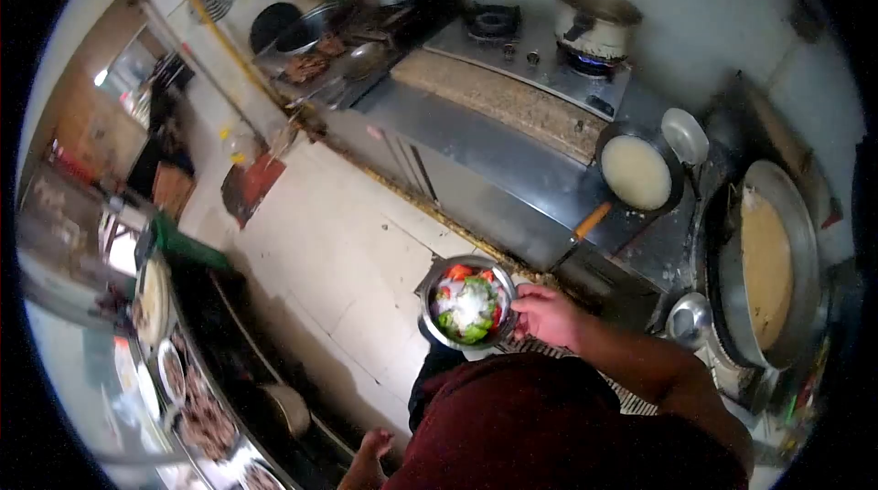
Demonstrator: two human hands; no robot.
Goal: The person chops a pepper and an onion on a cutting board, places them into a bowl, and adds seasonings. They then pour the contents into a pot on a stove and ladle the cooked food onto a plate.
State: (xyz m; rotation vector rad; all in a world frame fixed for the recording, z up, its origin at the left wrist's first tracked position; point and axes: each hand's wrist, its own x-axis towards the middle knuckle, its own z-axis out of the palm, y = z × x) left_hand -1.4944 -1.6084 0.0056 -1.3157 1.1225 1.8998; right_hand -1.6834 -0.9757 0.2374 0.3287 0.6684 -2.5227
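A round metal bowl [432,329] is held level in front of my body by my right hand [547,314], whose fingers close on its right rim. Inside it lie cut red and green vegetables [474,333] and pale pieces, with a heap of white powder [471,307] in the middle. My left hand [373,446] hangs low at my side, close to the counter on the left. Its fingers are small and blurred, and nothing shows in them.
A pan of pale liquid [636,172] with a wooden handle [591,221] rests on the steel counter. To its right is a large wok [791,243], and a pot [599,19] stands over a blue flame. Bowls of meat [206,426] line the left counter.
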